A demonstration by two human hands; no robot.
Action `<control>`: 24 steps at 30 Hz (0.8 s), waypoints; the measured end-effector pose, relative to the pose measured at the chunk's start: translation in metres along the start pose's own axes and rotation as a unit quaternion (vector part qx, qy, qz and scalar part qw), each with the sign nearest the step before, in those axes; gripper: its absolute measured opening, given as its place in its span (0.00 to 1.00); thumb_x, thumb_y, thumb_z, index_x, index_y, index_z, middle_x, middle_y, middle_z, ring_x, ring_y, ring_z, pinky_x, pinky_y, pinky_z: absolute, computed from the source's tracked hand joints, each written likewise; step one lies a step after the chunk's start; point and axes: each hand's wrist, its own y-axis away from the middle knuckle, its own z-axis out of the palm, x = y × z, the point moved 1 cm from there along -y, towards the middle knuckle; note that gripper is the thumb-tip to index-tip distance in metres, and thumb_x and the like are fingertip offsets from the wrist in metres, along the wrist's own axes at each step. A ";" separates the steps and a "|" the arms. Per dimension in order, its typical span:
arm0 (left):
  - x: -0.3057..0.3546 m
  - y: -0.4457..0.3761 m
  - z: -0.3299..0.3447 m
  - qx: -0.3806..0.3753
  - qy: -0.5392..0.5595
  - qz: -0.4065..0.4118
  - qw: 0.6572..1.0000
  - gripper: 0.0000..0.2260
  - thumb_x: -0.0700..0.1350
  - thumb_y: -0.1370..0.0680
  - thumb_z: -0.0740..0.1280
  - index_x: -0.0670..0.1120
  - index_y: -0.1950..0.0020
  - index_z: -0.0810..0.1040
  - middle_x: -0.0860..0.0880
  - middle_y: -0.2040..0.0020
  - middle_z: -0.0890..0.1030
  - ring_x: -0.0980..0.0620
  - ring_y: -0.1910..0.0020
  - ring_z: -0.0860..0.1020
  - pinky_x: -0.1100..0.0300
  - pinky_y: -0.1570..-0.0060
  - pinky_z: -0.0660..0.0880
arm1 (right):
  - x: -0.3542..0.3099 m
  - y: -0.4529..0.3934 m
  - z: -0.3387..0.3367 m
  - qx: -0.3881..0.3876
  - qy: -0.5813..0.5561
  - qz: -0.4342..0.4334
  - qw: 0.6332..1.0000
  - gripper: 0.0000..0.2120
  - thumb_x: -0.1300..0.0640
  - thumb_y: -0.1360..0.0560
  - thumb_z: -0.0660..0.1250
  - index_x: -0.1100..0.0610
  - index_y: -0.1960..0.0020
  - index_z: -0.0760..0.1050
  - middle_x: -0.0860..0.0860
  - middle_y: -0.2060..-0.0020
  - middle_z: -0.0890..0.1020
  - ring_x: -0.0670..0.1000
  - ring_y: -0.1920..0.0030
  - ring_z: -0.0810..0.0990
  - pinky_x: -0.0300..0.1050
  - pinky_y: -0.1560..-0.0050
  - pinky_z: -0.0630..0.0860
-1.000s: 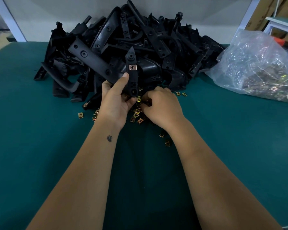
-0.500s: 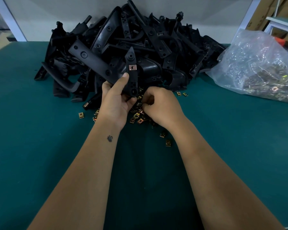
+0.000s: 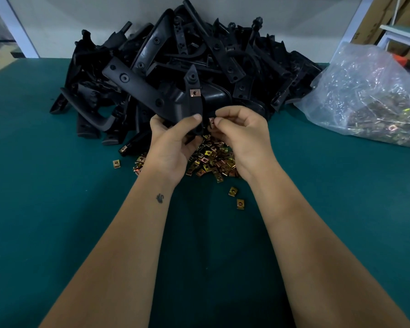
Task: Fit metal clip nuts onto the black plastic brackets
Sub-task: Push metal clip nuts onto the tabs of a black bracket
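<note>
My left hand (image 3: 173, 143) grips a black plastic bracket (image 3: 149, 91) by its lower end, holding it up above the table. One copper-coloured clip nut (image 3: 195, 92) sits fitted on the bracket's upright tab. My right hand (image 3: 244, 136) pinches another clip nut (image 3: 211, 121) between thumb and forefinger, right against the bracket's lower edge. Below both hands lies a heap of loose clip nuts (image 3: 211, 162) on the green table (image 3: 57, 209).
A big pile of black brackets (image 3: 211, 50) fills the back of the table against the wall. A clear plastic bag of clip nuts (image 3: 369, 100) lies at the right. A few stray nuts (image 3: 240, 204) lie near my right forearm, another stray nut (image 3: 116, 163) at the left.
My right hand rose from the heap of nuts with one nut pinched and brought it to the bracket's lower edge. The left hand kept its hold on the bracket.
</note>
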 end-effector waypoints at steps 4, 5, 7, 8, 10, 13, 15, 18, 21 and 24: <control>-0.001 0.001 0.003 -0.010 -0.010 0.012 1.000 0.21 0.28 0.26 0.69 0.48 0.43 0.66 0.44 0.42 0.78 0.49 0.49 0.80 0.61 0.59 0.78 | 0.000 -0.001 0.000 -0.019 -0.049 -0.003 0.999 0.09 0.71 0.27 0.70 0.59 0.52 0.82 0.56 0.57 0.83 0.52 0.52 0.82 0.46 0.46 0.80; -0.001 0.001 0.003 -0.011 -0.007 0.014 1.000 0.21 0.28 0.26 0.69 0.48 0.43 0.66 0.43 0.42 0.78 0.48 0.48 0.80 0.60 0.57 0.79 | -0.001 -0.001 0.000 -0.026 -0.050 -0.006 0.998 0.10 0.71 0.27 0.70 0.59 0.51 0.82 0.55 0.57 0.83 0.52 0.51 0.82 0.45 0.46 0.79; -0.002 0.001 0.003 -0.016 0.003 0.016 1.000 0.22 0.27 0.26 0.68 0.47 0.42 0.65 0.41 0.40 0.77 0.46 0.44 0.80 0.57 0.52 0.80 | -0.001 0.000 0.000 -0.040 -0.036 -0.013 0.998 0.12 0.71 0.28 0.70 0.58 0.49 0.82 0.54 0.56 0.84 0.51 0.50 0.82 0.46 0.43 0.79; -0.002 0.001 0.003 -0.019 0.008 0.018 1.000 0.22 0.27 0.26 0.68 0.46 0.41 0.65 0.41 0.40 0.77 0.45 0.43 0.79 0.55 0.49 0.80 | -0.001 0.000 0.000 -0.046 -0.025 -0.016 0.999 0.12 0.71 0.28 0.71 0.57 0.49 0.82 0.53 0.55 0.84 0.50 0.50 0.82 0.46 0.42 0.79; -0.002 0.001 0.003 -0.025 0.015 0.023 0.999 0.23 0.26 0.26 0.68 0.46 0.40 0.65 0.40 0.39 0.76 0.45 0.42 0.79 0.53 0.46 0.80 | -0.001 0.000 0.000 -0.056 -0.013 -0.017 0.998 0.13 0.71 0.28 0.71 0.56 0.49 0.83 0.51 0.56 0.84 0.49 0.51 0.82 0.44 0.43 0.78; -0.001 0.001 0.003 -0.025 0.033 0.031 0.999 0.22 0.26 0.26 0.67 0.45 0.40 0.65 0.42 0.42 0.78 0.47 0.44 0.80 0.55 0.47 0.80 | -0.001 0.000 0.000 -0.067 -0.011 -0.018 0.997 0.12 0.70 0.29 0.72 0.56 0.51 0.83 0.50 0.58 0.85 0.48 0.52 0.83 0.42 0.45 0.78; -0.001 0.000 0.003 -0.026 0.045 0.035 0.998 0.22 0.26 0.26 0.67 0.45 0.41 0.64 0.43 0.44 0.78 0.47 0.46 0.81 0.56 0.48 0.79 | -0.001 0.001 0.000 -0.065 -0.009 -0.023 0.998 0.11 0.70 0.29 0.72 0.56 0.53 0.83 0.49 0.59 0.85 0.48 0.53 0.83 0.41 0.47 0.78; -0.001 0.000 0.005 -0.028 0.048 0.039 0.998 0.24 0.25 0.27 0.68 0.45 0.39 0.63 0.42 0.45 0.78 0.48 0.48 0.81 0.58 0.48 0.79 | 0.000 0.001 0.001 -0.061 -0.009 -0.030 0.998 0.11 0.71 0.30 0.73 0.56 0.56 0.83 0.50 0.60 0.85 0.49 0.54 0.83 0.44 0.47 0.79; -0.001 0.001 0.005 -0.021 0.044 0.043 0.998 0.25 0.24 0.27 0.68 0.44 0.38 0.63 0.42 0.45 0.78 0.48 0.48 0.81 0.57 0.47 0.79 | -0.001 0.000 0.000 -0.070 0.020 -0.039 0.997 0.12 0.70 0.30 0.73 0.55 0.53 0.83 0.48 0.59 0.85 0.46 0.55 0.83 0.40 0.49 0.78; 0.001 0.001 0.004 -0.013 0.038 0.043 0.998 0.24 0.25 0.27 0.68 0.44 0.38 0.64 0.42 0.45 0.78 0.48 0.48 0.81 0.56 0.47 0.80 | -0.001 0.001 -0.001 -0.099 0.021 -0.028 0.994 0.12 0.70 0.29 0.73 0.55 0.50 0.83 0.50 0.57 0.85 0.47 0.53 0.83 0.40 0.47 0.78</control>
